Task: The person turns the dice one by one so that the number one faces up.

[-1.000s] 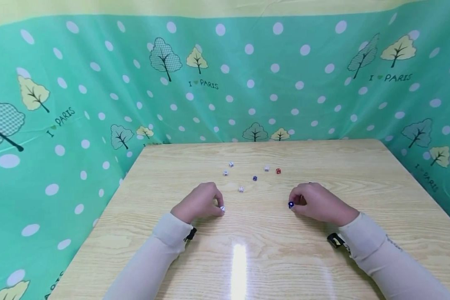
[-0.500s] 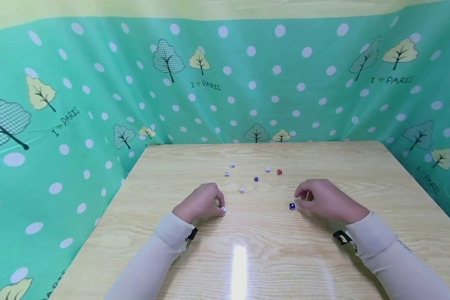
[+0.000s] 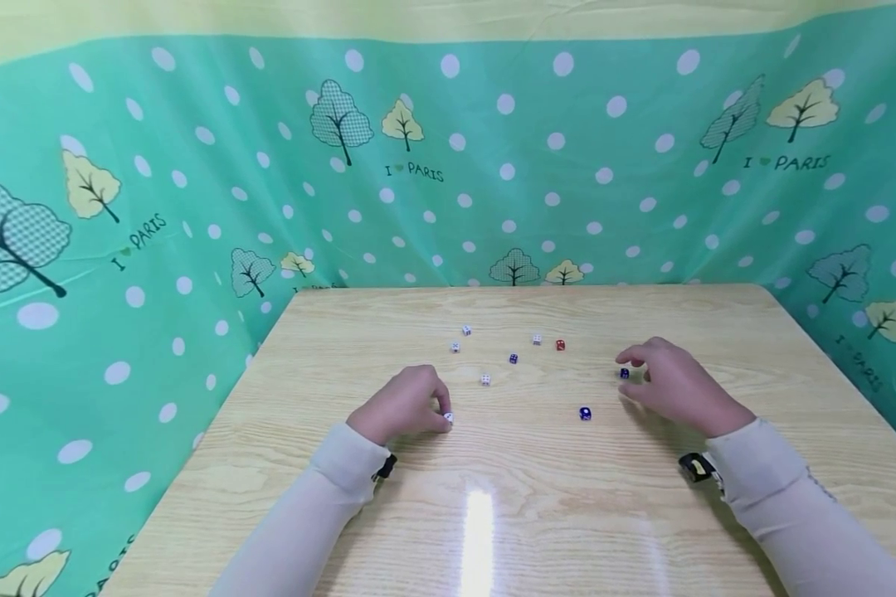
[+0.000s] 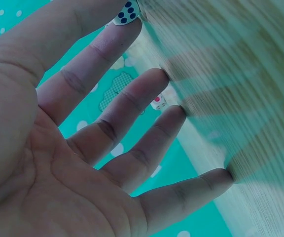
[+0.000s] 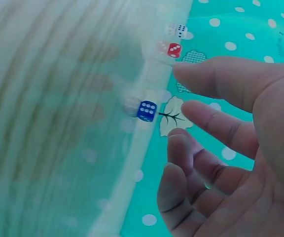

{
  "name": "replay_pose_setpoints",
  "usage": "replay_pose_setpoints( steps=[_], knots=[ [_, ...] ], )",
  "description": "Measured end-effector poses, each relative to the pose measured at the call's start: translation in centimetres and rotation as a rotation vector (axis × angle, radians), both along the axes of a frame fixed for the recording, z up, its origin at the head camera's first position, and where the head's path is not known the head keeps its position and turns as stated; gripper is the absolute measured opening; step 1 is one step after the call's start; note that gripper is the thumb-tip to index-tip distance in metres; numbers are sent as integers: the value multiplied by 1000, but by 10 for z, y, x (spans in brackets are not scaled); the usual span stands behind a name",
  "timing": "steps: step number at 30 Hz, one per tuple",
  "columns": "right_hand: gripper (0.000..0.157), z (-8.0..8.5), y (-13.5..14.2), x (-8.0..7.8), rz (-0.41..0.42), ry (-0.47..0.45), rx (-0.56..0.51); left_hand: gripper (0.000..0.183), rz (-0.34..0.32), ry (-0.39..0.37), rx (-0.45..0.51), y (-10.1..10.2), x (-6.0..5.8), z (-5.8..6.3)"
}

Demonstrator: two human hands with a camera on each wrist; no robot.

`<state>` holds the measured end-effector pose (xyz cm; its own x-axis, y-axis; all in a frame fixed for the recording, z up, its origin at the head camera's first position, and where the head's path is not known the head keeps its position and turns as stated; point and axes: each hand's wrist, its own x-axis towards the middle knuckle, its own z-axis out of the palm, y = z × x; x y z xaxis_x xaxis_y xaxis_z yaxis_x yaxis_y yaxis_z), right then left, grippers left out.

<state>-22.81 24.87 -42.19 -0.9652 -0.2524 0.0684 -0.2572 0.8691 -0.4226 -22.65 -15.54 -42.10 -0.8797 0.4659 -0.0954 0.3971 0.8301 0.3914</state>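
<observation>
My left hand (image 3: pixel 406 404) pinches a white die (image 3: pixel 449 419) between thumb and index finger, low on the table; in the left wrist view the die (image 4: pixel 127 13) shows a six-dot face, and the other fingertips touch the wood. On the right, my right hand (image 3: pixel 675 383) has thumb and index finger spread either side of a blue die (image 3: pixel 624 374), with a gap around it. That hand holds nothing; in the right wrist view a blue die (image 5: pixel 147 111) stands apart from the fingertips. Another blue die (image 3: pixel 586 414) lies nearer to me, left of the right hand.
Farther back lie a red die (image 3: pixel 561 345), a blue die (image 3: pixel 513 359) and several white dice, one of them (image 3: pixel 485 380) nearest the left hand. The wooden table (image 3: pixel 388 323) ends at a green dotted cloth (image 3: pixel 493 199) behind and along the sides.
My right hand has let go of the nearer blue die and moved back and right to another blue die, which is now uncovered. The left hand keeps its pinch on the white die.
</observation>
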Motion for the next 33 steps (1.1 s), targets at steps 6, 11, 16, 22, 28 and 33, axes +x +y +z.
replay_pose_setpoints(
  steps=[6, 11, 16, 22, 28, 33],
  knots=[
    [50, -5, 2, -3, -3, -59, 5, 20, -5, -1, 5, 1, 0, 0],
    [47, -8, 2, -3, 6, -49, 24, 20, -3, -2, 5, 1, 0, 0],
    [41, -10, 0, -3, 4, -43, 46, 21, -3, 3, 0, 1, 0, 0],
    [29, -11, -1, -3, 1, -43, 36, 20, 2, -5, 6, 2, 0, 0],
    [23, -12, -3, -4, 7, -30, 43, 20, 2, 5, 6, 2, 1, 1],
    [23, -12, -6, -3, 25, -28, 36, 20, 1, 2, 7, 3, 2, 2]
  ],
)
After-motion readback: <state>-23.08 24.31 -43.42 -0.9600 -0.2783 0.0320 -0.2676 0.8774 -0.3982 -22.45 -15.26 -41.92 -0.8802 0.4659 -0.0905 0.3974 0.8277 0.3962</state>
